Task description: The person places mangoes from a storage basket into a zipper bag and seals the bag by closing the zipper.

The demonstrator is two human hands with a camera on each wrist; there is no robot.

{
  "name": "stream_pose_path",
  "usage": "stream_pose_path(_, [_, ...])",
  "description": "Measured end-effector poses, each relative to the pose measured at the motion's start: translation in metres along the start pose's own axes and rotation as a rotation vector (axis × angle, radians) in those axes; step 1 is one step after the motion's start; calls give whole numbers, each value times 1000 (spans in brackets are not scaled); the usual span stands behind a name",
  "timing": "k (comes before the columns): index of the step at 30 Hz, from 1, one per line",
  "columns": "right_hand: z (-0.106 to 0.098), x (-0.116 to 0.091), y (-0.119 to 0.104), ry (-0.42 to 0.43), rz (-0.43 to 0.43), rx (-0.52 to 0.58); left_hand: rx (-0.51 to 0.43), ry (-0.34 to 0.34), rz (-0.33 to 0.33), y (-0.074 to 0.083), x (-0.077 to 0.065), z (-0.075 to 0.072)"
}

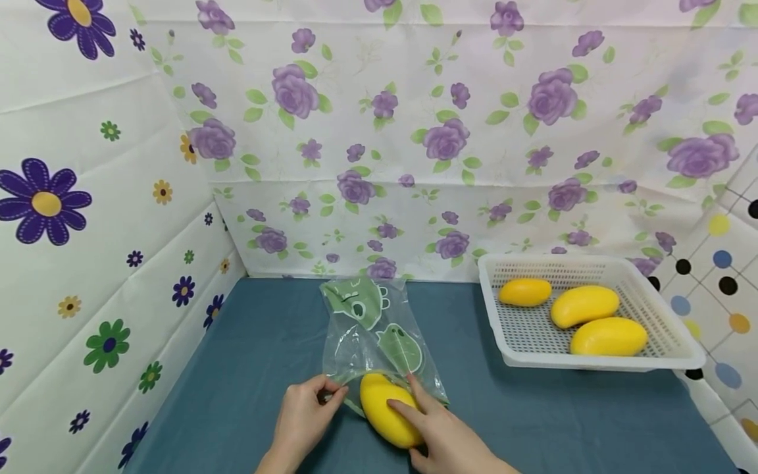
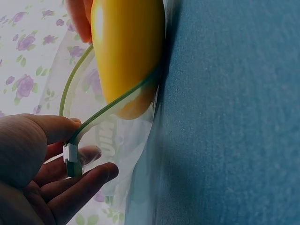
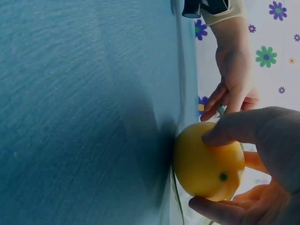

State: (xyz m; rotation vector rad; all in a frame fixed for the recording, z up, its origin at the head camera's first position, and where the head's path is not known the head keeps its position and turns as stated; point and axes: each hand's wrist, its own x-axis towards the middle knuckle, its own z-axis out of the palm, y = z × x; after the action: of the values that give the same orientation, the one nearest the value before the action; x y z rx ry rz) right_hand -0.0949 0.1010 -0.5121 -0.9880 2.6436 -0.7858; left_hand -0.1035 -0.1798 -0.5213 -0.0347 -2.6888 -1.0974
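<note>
Here, a yellow mango [image 1: 385, 409] is held by the fingers of the right hand [image 1: 447, 429] at the mouth of a clear bag [image 1: 354, 345].
The bag's green rim [image 2: 112, 103] is pinched by the left hand's [image 1: 304, 411] fingers, just beside a white slider [image 2: 70, 153]; the mango's tip is enclosed, ahead of the right fingers. If that pinch were loosened, the rim could be folded under by the mango's bulk, or the bag pushed away along the surface [image 1: 254, 349].

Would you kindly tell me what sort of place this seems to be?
It looks like a makeshift indoor work booth: rose-print sheeting stands behind the blue table, with flower-print sheeting along the left and polka-dot sheeting on the right.
</note>
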Motion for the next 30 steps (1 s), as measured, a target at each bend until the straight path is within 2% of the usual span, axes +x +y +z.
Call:
stream_pose_path(3, [2, 1, -1, 46, -41, -49, 7, 1, -11, -1, -1, -1])
stream_pose_path(7, [5, 2, -3, 150, -98, -140, 10, 6, -5, -1, -2, -2])
stream_pose_path(12, [9, 4, -3, 267, -256, -266, 8, 10, -1, -2, -1, -3])
stream_pose_path(17, [15, 7, -1, 314, -389, -362, 18, 4, -16, 0, -2, -4])
stream_pose_path(20, [18, 11, -2, 361, -407, -407, 17, -1, -25, 1, -2, -5])
stream_pose_path(24, [22, 18, -5, 432, -388, -455, 4, -1, -20, 1, -2, -6])
stream_pose_path(30, [29, 30, -8, 475, -343, -524, -13, 8, -3, 3, -3, -6])
